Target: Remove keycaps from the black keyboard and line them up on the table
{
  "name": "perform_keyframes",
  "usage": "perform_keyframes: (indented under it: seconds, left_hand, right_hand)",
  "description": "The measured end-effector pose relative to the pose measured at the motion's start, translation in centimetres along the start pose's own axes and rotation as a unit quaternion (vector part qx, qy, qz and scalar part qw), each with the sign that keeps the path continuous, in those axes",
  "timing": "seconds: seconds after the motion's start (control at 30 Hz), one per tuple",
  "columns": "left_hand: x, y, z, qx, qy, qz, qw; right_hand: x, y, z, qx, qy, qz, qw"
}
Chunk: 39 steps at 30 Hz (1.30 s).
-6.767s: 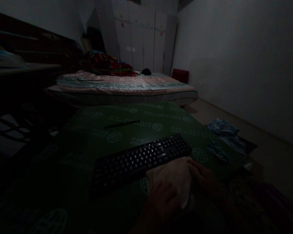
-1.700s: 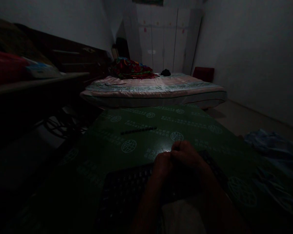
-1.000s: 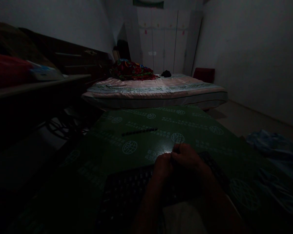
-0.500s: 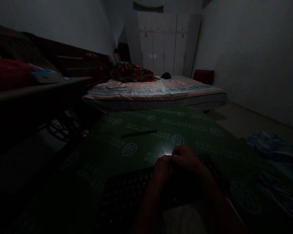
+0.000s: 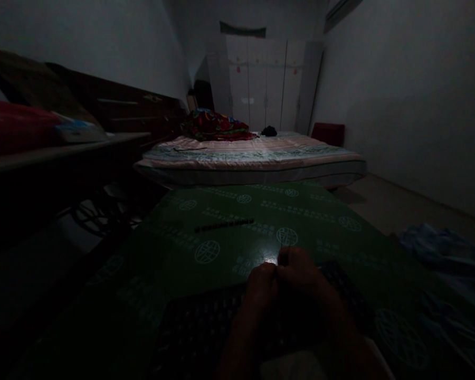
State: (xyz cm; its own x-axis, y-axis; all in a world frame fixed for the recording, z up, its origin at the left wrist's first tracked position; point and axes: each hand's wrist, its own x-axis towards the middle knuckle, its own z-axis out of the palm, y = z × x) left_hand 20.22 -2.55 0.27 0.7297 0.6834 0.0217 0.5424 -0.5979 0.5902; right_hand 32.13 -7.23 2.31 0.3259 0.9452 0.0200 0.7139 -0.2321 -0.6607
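Observation:
The room is very dim. My left hand [image 5: 261, 287] and my right hand [image 5: 301, 274] are closed and pressed together above the far edge of a black keyboard [image 5: 198, 327] on a green printed table cover [image 5: 229, 211]. Their fingertips meet in a pinch; what they hold is too small and dark to name. A pale cloth [image 5: 296, 367] lies under my forearms at the near edge. A thin dark pen-like stick [image 5: 224, 225] lies on the cover, farther away and to the left of my hands.
A bed with a striped sheet [image 5: 253, 153] and a bright bundle [image 5: 216, 126] stands beyond the table. Dark wooden furniture [image 5: 63, 142] lines the left side. Blue cloth [image 5: 443, 248] lies at the right. White wardrobe doors [image 5: 265, 89] close the far wall.
My hands have stayed joined over the keyboard. The view has tilted up a little, so hands and table sit lower in the picture. Long before, both hands rested on the pale cloth.

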Motion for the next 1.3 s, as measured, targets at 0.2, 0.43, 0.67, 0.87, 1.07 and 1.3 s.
perform_keyframes:
  seconds: [0.2, 0.43, 0.67, 0.87, 1.07, 1.3]
  left_hand:
    - [0.1, 0.2, -0.3, -0.011, -0.015, -0.018, 1.000]
    - [0.2, 0.2, -0.5, -0.034, -0.009, -0.020, 0.999]
    - [0.5, -0.5, -0.1, -0.071, 0.001, 0.003, 0.998]
    - [0.5, -0.7, 0.0, -0.104, 0.020, 0.013, 0.994]
    - [0.1, -0.4, -0.7, -0.158, 0.056, 0.027, 0.985]
    - [-0.4, 0.4, -1.9, -0.190, 0.067, -0.012, 0.980]
  right_hand:
    - [-0.3, -0.6, 0.1, -0.027, 0.011, -0.013, 0.999]
    - [-0.4, -1.0, 0.2, -0.074, 0.012, -0.016, 0.997]
    - [-0.5, -1.4, 0.4, -0.126, 0.039, -0.029, 0.991]
    - [-0.4, -1.7, 0.0, -0.120, 0.037, -0.029, 0.992]
    - [-0.2, -1.4, -0.1, -0.039, 0.085, -0.037, 0.995]
    - [-0.5, -1.5, -0.1, 0.048, 0.122, -0.066, 0.989]
